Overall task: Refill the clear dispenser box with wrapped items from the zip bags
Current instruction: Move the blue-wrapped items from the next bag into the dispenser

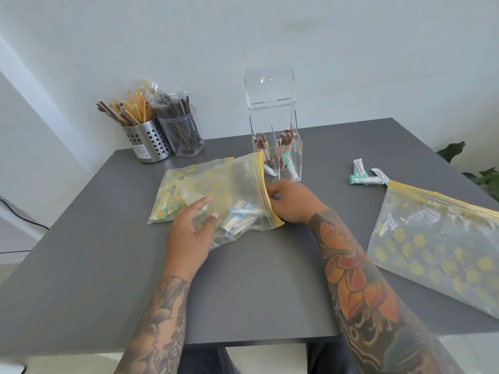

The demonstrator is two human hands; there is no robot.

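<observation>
A clear dispenser box (275, 130) stands at the back middle of the grey table (243, 292), lid up, holding wrapped sticks in its compartments. In front of it lies a zip bag (216, 184) with yellow flower print and a yellow zip strip, holding several wrapped items. My left hand (190, 233) rests flat on the bag with relaxed fingers. My right hand (289, 202) pinches the bag's yellow mouth edge, its fingers partly hidden by the strip. A second, flatter zip bag (437, 244) lies at the right.
A few loose wrapped items (367, 175) lie on the table right of the box. At the back left stand a perforated steel cup (147, 139) and a clear cup (183, 133), both full of wrapped sticks. A plant (475, 168) shows past the right edge.
</observation>
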